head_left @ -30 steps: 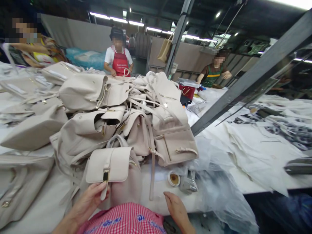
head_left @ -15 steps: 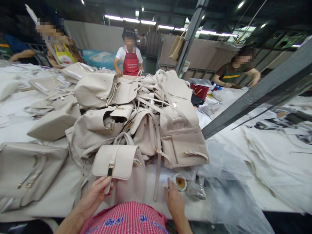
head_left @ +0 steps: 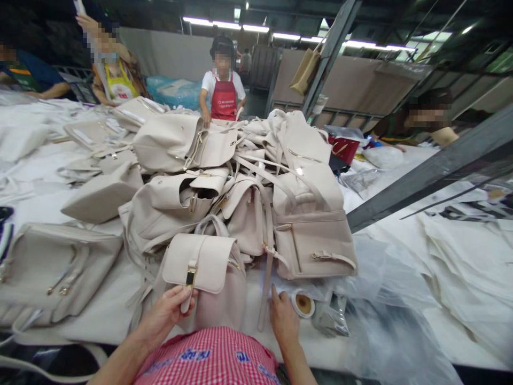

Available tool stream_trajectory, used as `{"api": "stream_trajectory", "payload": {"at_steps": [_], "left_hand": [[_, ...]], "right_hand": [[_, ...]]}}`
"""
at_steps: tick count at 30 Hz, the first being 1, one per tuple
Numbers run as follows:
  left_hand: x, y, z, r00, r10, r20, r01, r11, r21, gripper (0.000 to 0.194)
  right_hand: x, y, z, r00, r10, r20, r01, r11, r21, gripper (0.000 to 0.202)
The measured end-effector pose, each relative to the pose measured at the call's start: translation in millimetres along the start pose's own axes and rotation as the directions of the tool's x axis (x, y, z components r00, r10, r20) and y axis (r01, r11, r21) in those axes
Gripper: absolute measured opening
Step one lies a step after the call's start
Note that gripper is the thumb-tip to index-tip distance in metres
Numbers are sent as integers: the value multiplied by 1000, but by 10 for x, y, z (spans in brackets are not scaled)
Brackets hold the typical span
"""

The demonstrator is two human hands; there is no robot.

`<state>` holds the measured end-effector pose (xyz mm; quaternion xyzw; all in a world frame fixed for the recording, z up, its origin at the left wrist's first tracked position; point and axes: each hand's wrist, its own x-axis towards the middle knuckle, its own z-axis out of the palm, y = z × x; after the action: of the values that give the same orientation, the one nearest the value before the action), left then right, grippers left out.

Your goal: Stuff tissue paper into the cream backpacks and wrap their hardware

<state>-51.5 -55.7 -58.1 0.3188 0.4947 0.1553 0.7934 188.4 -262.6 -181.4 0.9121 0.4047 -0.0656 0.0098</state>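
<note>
A beige backpack [head_left: 220,299] stands in front of me with its flap [head_left: 200,262] folded over the front. My left hand [head_left: 170,307] pinches the strap tab below the flap's dark and gold clasp [head_left: 190,276]. On the white table [head_left: 256,289], my right hand [head_left: 284,315] rests beside a small white cup [head_left: 303,303] with brown contents. Its index finger points forward and the other fingers are curled; whether anything lies under them is hidden. A loose beige strap hangs just left of that hand.
Beige bags [head_left: 172,203] are piled behind the backpack, with another bag [head_left: 60,267] at left. Clear plastic [head_left: 385,315] and a small packet [head_left: 332,315] lie at right. A grey metal post [head_left: 425,166] slants across the right side. Several people are around the table.
The view has shifted, moving most of the scene rightward. My left hand keeps its hold on the strap tab. My right hand's fingers are more curled. The person at left has an arm raised.
</note>
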Motion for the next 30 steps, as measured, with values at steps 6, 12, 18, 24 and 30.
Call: {"api": "stream_trajectory", "payload": {"at_steps": [6,12,18,24,30], "left_hand": [[-71,43,-9,999,2,33,-6,992,125,42],[-109,12,-54,994,-63,91,36,961,274,47],[-69,-56,-88,996,-38,79,13,957,291,45],[-75,-51,-82,997,-38,63,17,954,300,46],[-161,-42,-116,994,-63,94,26,937,347,49]], "right_hand": [[-5,29,160,997,-57,-51,58,998,25,27],[155,14,222,992,-43,-119,53,995,79,33],[264,65,198,993,-30,-111,51,981,186,21],[335,179,167,994,-52,-98,87,913,398,22],[358,375,54,997,-32,-65,67,727,684,21]]}}
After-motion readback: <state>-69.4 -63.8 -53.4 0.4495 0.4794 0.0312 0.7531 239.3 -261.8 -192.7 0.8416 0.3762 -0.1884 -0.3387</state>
